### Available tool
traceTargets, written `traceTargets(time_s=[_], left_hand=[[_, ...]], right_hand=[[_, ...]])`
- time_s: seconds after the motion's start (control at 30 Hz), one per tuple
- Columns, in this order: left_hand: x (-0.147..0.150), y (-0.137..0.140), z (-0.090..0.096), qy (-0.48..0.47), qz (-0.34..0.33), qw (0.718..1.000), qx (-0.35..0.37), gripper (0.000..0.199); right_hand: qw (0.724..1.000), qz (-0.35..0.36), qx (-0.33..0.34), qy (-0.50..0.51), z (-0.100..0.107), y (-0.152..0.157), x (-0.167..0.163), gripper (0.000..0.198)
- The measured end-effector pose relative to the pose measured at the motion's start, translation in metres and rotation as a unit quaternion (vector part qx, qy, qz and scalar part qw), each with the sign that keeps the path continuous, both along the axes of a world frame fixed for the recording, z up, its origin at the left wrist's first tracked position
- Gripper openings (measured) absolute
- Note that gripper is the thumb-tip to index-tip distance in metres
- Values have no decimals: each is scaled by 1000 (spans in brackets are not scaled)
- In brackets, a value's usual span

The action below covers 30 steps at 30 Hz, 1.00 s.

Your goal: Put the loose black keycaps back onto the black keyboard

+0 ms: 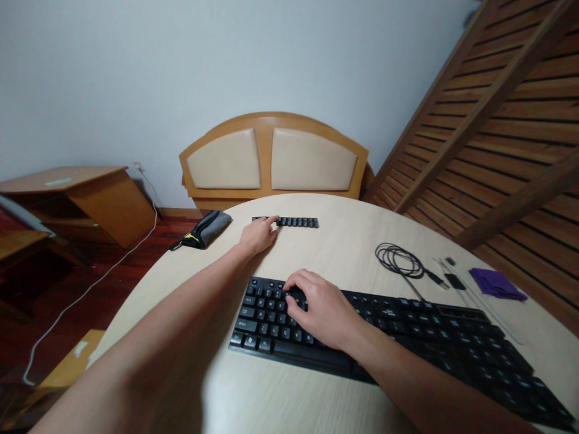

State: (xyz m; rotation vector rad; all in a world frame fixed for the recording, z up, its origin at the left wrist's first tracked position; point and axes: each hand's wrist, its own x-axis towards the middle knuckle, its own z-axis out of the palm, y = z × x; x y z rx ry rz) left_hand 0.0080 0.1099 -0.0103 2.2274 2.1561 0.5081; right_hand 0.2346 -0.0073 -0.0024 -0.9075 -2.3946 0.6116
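Note:
My left hand (pixel 260 234) reaches across the table, its index finger stretched onto a row of small black keycaps (pixel 298 222) lined up near the far edge. Part of that row is hidden behind the fingers. Over the left part of a black keyboard (pixel 312 357) is my right hand (pixel 319 304). Its thumb and index finger curve into a pinch, with their tips at either side of a keycap in the upper rows. The hand and forearm cover some of the middle keys. The keyboard lies at a slant, running off toward the lower right.
On the left edge rests a grey and black pouch (pixel 208 229). A coiled black cable (pixel 398 262), a small black item (pixel 455 281), a thin white rod (pixel 491 313) and a folded purple cloth (pixel 497 283) lie at the right. Beyond the round table (pixel 344 241) stands a padded headboard (pixel 312 158).

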Motion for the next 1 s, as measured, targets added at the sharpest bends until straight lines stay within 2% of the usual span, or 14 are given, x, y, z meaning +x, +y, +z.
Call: traceTargets(time_s=[0.07,0.23,0.43,0.7,0.83,0.9,1.0], left_hand=[[3,6,-1,10,5,1000,-3,51],[8,11,-6,16,22,1000,3,37],[2,-6,-8,-2,41,999,23,23],[0,-61,-5,-93,31,995,26,18],[16,-102,-7,-162,-20,986,14,21],[22,-120,-7,-232,-56,971,31,20],[28,-137,-5,-253,-90,962,38,17]], right_hand=[[1000,2,0,-1,1,0,0,13],[1000,3,-3,-2,2,-1,0,12],[1000,3,-1,0,0,1,-1,12],[1000,0,-2,1,0,0,-1,13],[1000,-6,-6,8,-1,0,0,15],[1000,-8,-10,12,-1,1,0,15],[999,-25,-17,17,-1,2,0,16]])
